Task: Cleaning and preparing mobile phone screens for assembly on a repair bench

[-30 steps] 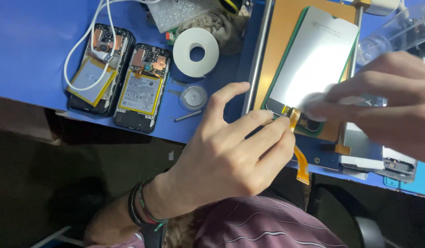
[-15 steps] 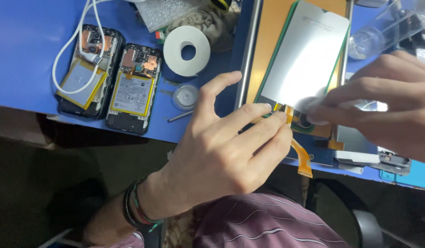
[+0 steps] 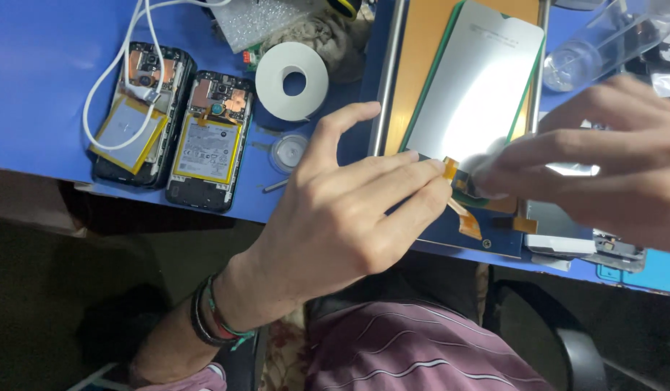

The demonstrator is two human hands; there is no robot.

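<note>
— What have your hands got hold of?

— My left hand [image 3: 342,217] lies palm down, fingers stretched long and close together, their tips pressing the lower edge of the display panel [image 3: 472,94] right at its orange flex cable [image 3: 462,206]; the thumb sticks out apart. My right hand [image 3: 610,159] comes in from the other side, fingertips bunched together on a small pale wad [image 3: 487,170] that touches the same lower edge. It is blurred, so I cannot tell what the wad is.

— And where is the panel?

— Flat on an orange mat [image 3: 415,65] on the blue table [image 3: 45,72], silver back up, green rim showing.

— What lies around it?

— Left of the panel, near, a white tape roll [image 3: 292,81]; below that roll a small round clear lid [image 3: 287,152]. Well left of the panel, two opened phones [image 3: 204,148] lie side by side, each with a yellow-edged battery label, rectangular, pale grey. A white cable [image 3: 125,51] loops over the farther one. Right of the panel, a clear plastic bottle [image 3: 603,47] on its side.
</note>
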